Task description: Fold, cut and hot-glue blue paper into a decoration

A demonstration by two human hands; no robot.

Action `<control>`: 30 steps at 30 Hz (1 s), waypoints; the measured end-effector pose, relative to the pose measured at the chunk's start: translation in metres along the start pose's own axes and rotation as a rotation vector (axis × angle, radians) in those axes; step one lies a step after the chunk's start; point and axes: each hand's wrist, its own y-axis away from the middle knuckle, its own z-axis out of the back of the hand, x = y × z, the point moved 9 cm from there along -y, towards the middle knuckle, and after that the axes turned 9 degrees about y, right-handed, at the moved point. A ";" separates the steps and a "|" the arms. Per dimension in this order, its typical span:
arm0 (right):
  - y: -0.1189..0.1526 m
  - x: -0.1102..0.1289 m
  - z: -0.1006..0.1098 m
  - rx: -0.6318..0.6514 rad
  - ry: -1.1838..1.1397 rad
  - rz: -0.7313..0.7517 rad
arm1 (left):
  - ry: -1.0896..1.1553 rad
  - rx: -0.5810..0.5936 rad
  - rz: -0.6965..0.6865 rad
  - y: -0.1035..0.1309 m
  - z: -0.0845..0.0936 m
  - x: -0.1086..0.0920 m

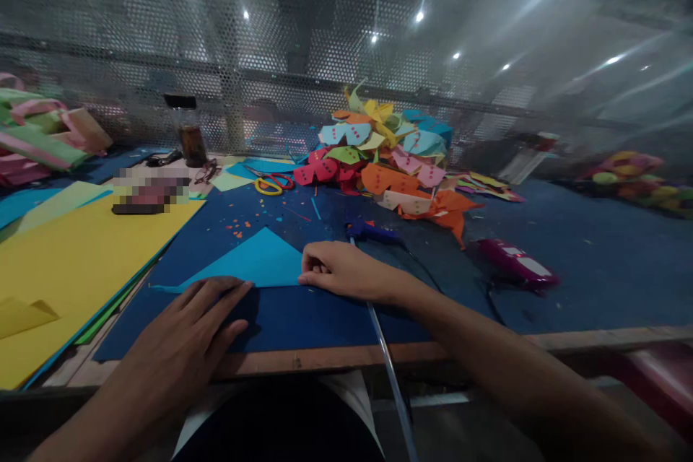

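Note:
A sheet of blue paper [264, 260], folded into a triangle, lies on the dark blue table mat with its long edge towards me. My left hand [203, 317] rests flat near its lower left edge, fingers stretched out and fingertips touching the paper. At the right corner, my right hand [338, 271] is closed, its fingers curled and thumb side pressed on the paper. Just behind the right wrist lies a blue glue gun [373, 232], with a long clear glue stick [387, 357] running under the forearm and past the table edge.
Folded paper butterflies [401, 159] are heaped at the back. Scissors [268, 186] and paper scraps [238, 226] lie left of them. Yellow sheets [108, 260], a phone-like object [151, 195] and a jar [189, 133] are left. A purple corded device [514, 263] sits right.

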 end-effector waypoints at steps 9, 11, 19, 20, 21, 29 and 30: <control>0.000 0.001 0.001 -0.001 -0.004 -0.002 | 0.029 -0.010 -0.005 0.000 0.001 -0.005; 0.001 0.001 0.001 0.001 -0.004 -0.008 | 0.029 -0.007 -0.014 0.001 0.000 -0.006; 0.000 0.001 0.000 -0.003 -0.009 -0.007 | -0.018 0.008 0.037 0.003 -0.004 -0.007; 0.000 0.000 0.000 -0.003 -0.010 -0.005 | -0.027 0.003 0.045 0.003 -0.003 -0.008; 0.000 0.000 0.000 -0.003 -0.012 -0.001 | -0.036 0.007 0.052 0.002 -0.003 -0.010; 0.000 0.002 0.001 -0.012 -0.022 0.026 | -0.109 0.022 0.077 -0.005 -0.004 -0.022; 0.000 0.002 0.001 -0.013 -0.021 0.023 | -0.112 0.021 0.079 -0.006 -0.005 -0.023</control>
